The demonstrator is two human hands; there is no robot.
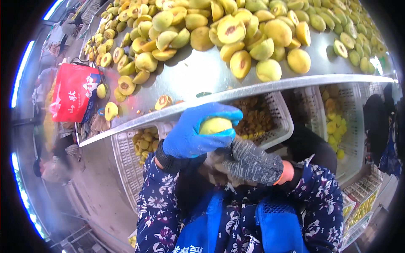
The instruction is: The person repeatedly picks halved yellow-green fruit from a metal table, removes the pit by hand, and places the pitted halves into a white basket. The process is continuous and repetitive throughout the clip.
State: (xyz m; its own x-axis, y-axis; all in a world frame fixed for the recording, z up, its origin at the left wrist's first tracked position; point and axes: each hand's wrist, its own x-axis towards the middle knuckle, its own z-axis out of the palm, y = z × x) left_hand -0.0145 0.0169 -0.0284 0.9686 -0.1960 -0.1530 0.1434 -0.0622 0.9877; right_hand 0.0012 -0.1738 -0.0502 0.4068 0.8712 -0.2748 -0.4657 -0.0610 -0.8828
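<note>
My left hand (192,133), in a blue coated glove, is closed around a yellow-green peach (215,125) just off the front edge of the metal table. The thumb and fingers wrap it from both sides. My right hand (255,162), in a grey knit glove, is curled close below and to the right of the left one. Its fingertips are blurred and partly hidden, so what they grip cannot be made out. Many halved peaches (231,29) are heaped on the table, some cut face up with a reddish-brown centre showing. A lone half (163,102) lies near the table edge.
The raised metal rim (253,87) runs across in front of me. Beneath it stand a white crate (287,122) of brown scraps, one of yellow pieces (335,126) and a left crate (126,168) with peaches. A red bag (72,92) sits at the table's left end.
</note>
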